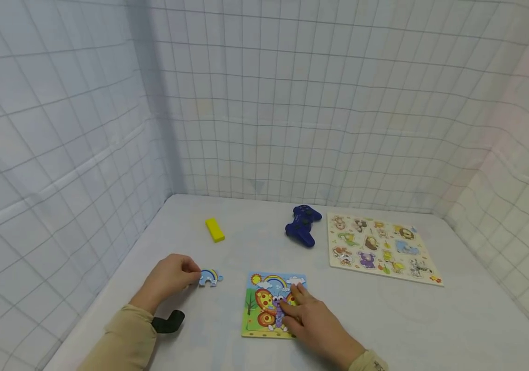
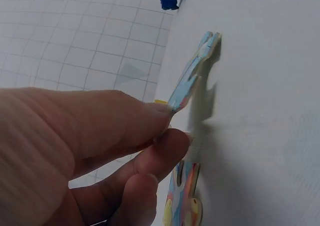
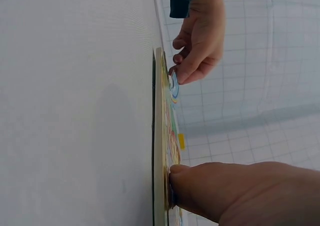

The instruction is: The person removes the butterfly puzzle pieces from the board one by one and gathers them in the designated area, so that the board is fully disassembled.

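In the head view my left hand [image 1: 171,278] pinches a small puzzle piece [image 1: 210,275] with a rainbow on blue between thumb and fingertips. The left wrist view shows this piece [image 2: 192,70] tilted, its shadow on the table beside it. Another colourful puzzle piece [image 2: 184,198] lies just past the fingers there, hidden behind the hand in the head view. My right hand [image 1: 313,319] rests on the right part of a square butterfly puzzle [image 1: 257,301], fingers spread over the picture. Its thumb [image 3: 200,183] presses near the board's edge in the right wrist view.
A yellow block [image 1: 215,230] lies at the back left of the white table [image 1: 362,319]. Farther right are a dark blue game controller [image 1: 302,225] and a large animal puzzle board [image 1: 380,250]. Grid-patterned cloth walls [image 1: 287,113] enclose the back and sides.
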Demonstrator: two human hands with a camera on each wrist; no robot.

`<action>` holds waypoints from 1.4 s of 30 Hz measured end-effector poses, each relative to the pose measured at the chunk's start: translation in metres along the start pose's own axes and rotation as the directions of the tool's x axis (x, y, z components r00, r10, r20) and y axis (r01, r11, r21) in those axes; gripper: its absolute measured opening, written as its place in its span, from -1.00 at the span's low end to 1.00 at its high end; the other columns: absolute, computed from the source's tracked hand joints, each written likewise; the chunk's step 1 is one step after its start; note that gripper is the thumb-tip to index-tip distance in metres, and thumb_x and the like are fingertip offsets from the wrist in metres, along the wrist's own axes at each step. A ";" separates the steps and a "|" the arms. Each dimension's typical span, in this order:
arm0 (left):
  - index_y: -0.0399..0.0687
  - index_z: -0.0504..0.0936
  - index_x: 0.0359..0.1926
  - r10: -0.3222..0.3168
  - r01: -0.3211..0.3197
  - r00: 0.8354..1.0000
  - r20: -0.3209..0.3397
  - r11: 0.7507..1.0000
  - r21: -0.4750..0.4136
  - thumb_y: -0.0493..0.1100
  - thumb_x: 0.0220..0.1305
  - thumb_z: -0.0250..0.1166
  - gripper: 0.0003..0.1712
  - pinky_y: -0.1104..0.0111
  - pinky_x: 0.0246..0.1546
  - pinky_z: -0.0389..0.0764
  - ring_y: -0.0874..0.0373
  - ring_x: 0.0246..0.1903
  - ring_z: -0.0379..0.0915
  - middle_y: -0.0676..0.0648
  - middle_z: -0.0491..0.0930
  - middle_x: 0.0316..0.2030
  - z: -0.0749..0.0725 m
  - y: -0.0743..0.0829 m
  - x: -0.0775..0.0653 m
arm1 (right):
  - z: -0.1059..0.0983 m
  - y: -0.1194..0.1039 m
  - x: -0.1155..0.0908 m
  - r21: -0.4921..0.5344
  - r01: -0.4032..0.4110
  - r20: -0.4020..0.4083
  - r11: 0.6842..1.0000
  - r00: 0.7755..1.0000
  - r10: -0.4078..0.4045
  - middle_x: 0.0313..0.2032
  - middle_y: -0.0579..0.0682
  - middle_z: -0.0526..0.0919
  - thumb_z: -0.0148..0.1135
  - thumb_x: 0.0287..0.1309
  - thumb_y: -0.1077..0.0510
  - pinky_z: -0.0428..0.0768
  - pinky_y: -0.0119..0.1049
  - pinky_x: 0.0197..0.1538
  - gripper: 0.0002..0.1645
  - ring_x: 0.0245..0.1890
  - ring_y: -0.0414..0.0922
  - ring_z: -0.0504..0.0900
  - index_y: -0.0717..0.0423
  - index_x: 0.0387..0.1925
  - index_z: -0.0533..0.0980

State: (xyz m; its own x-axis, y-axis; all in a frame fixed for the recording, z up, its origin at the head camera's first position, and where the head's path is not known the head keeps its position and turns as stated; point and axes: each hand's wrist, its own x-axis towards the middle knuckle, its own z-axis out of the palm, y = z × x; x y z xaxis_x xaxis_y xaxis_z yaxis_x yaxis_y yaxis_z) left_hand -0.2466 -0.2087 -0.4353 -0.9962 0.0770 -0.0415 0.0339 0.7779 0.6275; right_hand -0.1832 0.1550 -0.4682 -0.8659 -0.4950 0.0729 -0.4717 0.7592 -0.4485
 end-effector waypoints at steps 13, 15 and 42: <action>0.01 0.69 -0.37 0.017 -0.013 0.999 -0.032 0.994 0.106 -0.06 0.21 0.47 -0.85 0.28 -0.39 0.47 0.14 -0.40 0.48 0.02 0.67 -0.35 0.003 0.002 0.003 | -0.001 0.001 -0.001 0.009 0.021 -0.010 1.000 1.000 -0.021 0.44 0.32 0.32 0.16 0.47 -0.07 0.37 0.18 0.39 -0.52 0.51 0.21 0.26 0.06 0.26 0.59; 0.05 0.68 -0.38 0.013 -0.007 0.999 -0.042 0.992 0.127 -0.03 0.21 0.48 -0.83 0.28 -0.40 0.45 0.14 -0.41 0.47 0.04 0.66 -0.36 0.004 0.005 0.003 | 0.000 0.001 -0.001 0.001 0.031 -0.016 1.000 0.999 -0.031 0.44 0.33 0.33 0.16 0.47 -0.07 0.38 0.19 0.38 -0.52 0.50 0.22 0.27 0.07 0.25 0.60; -0.10 0.70 -0.12 0.257 -0.248 0.961 0.099 0.964 -0.091 -0.20 0.37 0.36 -0.88 0.36 -0.40 0.57 0.22 -0.39 0.49 0.04 0.63 -0.32 0.092 0.106 0.006 | -0.004 0.000 0.000 -0.034 0.034 -0.014 0.999 0.999 -0.034 0.41 0.30 0.40 0.22 0.43 -0.12 0.43 0.37 0.26 -0.52 0.45 0.41 0.27 -0.04 0.25 0.62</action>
State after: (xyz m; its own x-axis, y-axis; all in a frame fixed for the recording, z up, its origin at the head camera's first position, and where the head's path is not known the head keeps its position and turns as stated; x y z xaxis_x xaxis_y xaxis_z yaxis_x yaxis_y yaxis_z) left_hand -0.2415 -0.0687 -0.4403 -0.9410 0.3354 0.0446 0.2727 0.6740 0.6865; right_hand -0.1834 0.1567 -0.4647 -0.8515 -0.5147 0.1004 -0.5059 0.7559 -0.4155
